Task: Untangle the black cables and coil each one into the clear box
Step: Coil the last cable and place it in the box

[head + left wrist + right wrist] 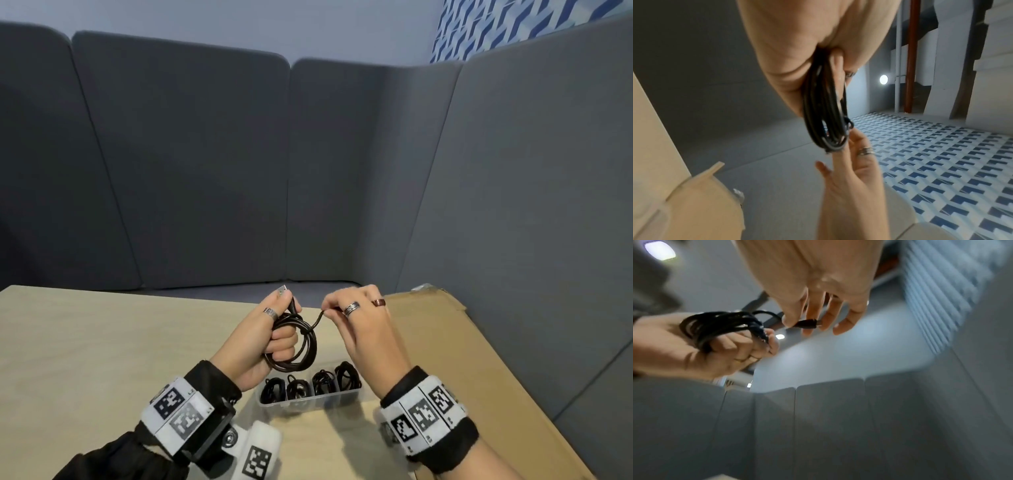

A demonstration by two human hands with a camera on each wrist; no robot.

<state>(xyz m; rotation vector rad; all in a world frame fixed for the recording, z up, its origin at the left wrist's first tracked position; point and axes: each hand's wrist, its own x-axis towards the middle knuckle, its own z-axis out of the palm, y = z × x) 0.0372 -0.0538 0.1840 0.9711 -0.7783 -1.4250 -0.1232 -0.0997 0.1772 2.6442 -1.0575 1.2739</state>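
The right hand [813, 288] pinches the small plug [806, 324] at the cable's free end between thumb and forefinger, the other fingers hanging loosely straight; the left hand [265, 337] is curled tight round the coiled black cable [296, 346], thumb up beside the metal USB plug [281, 289] that pokes out above the fist; a short run of slack joins coil to pinch, and it appears to loop once about the bundle, though whether as a tie or a mere crossing I cannot tell.

The risks, as I judge them: a pull on that slack while the left grip loosens would let the springy loops fan apart, and the coil would need winding again; a light pinch on so small a plug may slip, so the tail whips back; a loose tail could also snag on the box rim during lowering.

Below the hands, near the table's [102, 342] near edge, sits the clear box [308, 404]; four black coils [310, 382] already fill it side by side, so room for this one looks scant. A cardboard sheet [445, 359] covers the table's right side; a grey padded bench back [205, 154] stands beyond the far edge; a white tagged block [257, 452] lies just left of the box. Nothing lies between coil and box.
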